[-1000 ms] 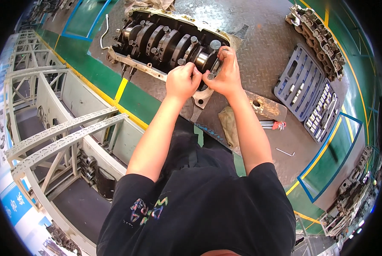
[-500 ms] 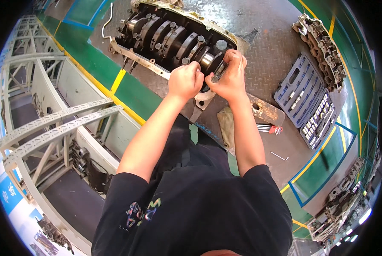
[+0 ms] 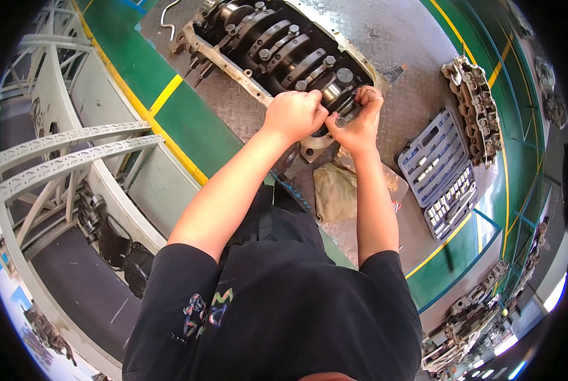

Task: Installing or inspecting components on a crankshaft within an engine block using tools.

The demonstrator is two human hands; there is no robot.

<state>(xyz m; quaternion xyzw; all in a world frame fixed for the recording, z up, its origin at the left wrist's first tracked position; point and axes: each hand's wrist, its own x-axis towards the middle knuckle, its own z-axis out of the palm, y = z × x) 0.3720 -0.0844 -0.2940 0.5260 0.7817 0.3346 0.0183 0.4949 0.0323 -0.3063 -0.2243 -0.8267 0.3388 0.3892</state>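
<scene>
An engine block (image 3: 255, 87) lies open side up, with a crankshaft (image 3: 327, 87) in it under several bearing caps and bolts. At its near right end my right hand (image 3: 359, 127) grips the end bearing cap (image 3: 343, 112), thumb on the near side and curled fingers on the far side. A bolt head (image 3: 341, 121) shows beside that thumb. Close by on the left, my left hand (image 3: 293, 115) is closed in a fist over the block's near edge. Its fingertips are hidden, and I cannot make out what is inside it.
A blue socket set case (image 3: 431, 149) lies open on the right, beside a cylinder head (image 3: 473, 108). A tan cloth (image 3: 334, 192) lies below the block on the metal-plate bench (image 3: 230, 109). A bent metal rod (image 3: 164, 19) is at the far left. Grey racks (image 3: 74, 152) stand on the left.
The whole view has shifted, so the block and hands sit lower and further right. Both hands keep nearly the same place on the block. My right forearm now covers more of the wooden board.
</scene>
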